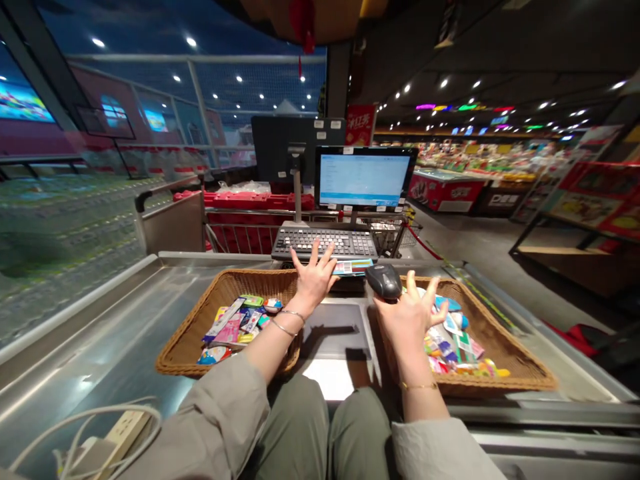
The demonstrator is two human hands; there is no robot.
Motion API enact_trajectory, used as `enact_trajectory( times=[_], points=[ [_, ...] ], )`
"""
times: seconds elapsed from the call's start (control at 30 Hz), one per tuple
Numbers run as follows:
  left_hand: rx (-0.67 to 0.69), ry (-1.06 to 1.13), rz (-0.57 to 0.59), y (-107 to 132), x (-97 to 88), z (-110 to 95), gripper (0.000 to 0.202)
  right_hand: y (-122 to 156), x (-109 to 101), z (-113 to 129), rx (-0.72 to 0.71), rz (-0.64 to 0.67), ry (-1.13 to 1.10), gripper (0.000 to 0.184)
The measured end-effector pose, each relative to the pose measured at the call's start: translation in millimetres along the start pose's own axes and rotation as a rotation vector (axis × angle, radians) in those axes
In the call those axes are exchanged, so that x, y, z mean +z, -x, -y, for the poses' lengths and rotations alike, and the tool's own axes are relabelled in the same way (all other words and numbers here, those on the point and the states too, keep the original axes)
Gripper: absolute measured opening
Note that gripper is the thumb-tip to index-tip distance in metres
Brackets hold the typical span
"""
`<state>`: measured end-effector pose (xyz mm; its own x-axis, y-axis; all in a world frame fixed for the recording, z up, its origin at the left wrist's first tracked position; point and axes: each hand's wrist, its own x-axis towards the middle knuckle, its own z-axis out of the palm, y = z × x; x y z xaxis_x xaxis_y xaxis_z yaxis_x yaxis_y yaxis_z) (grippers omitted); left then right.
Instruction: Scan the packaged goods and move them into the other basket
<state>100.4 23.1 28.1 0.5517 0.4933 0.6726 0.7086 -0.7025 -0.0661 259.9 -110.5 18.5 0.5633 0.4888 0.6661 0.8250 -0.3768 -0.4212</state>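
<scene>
- Left hand [313,279]: fingers spread, tips over the front edge of the keyboard [325,241].
- Packet [353,267]: flat and blue, touching the thumb side of the left hand, just in front of the keyboard. Cannot tell if the thumb grips it.
- Right hand [407,315]: fingers spread, holding nothing, over the near left edge of the right basket [520,360].
- Scanner [384,280]: dark, just beyond the right hand, between the baskets.
- Left basket [200,313]: wicker, on the steel worktop [125,333], with small colourful packs inside; the right basket holds the same.
- Screen [363,179]: lit, behind the keyboard.
- Power strip [123,430]: near left, with white cables.
</scene>
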Motion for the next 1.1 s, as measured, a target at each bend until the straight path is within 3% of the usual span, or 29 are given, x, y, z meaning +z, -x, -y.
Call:
enact_trajectory(
  times=[0.23, 0.4, 0.53, 0.83, 1.1],
  points=[
    [0.057, 0.044, -0.015, -19, 11.7, -39, 0.036, -13, -20, -33, 0.097, -0.044, 0.03, 0.045],
    [0.11, 0.073, -0.027, -29, 22.0, -64, 0.035, -22, -30, -61, 0.219, -0.104, 0.04, 0.068],
    [0.148, 0.098, -0.027, -33, 30.0, -83, 0.031, -26, -32, -87, 0.326, -0.122, 0.059, 0.075],
    [0.243, 0.173, -0.011, -38, 50.5, -132, 0.027, -29, -38, -138, 0.452, -0.139, 0.112, 0.07],
    [0.352, 0.226, 0.022, -47, 70.9, -174, 0.031, -31, -46, -163, 0.553, -0.166, 0.121, 0.072]
  ],
)
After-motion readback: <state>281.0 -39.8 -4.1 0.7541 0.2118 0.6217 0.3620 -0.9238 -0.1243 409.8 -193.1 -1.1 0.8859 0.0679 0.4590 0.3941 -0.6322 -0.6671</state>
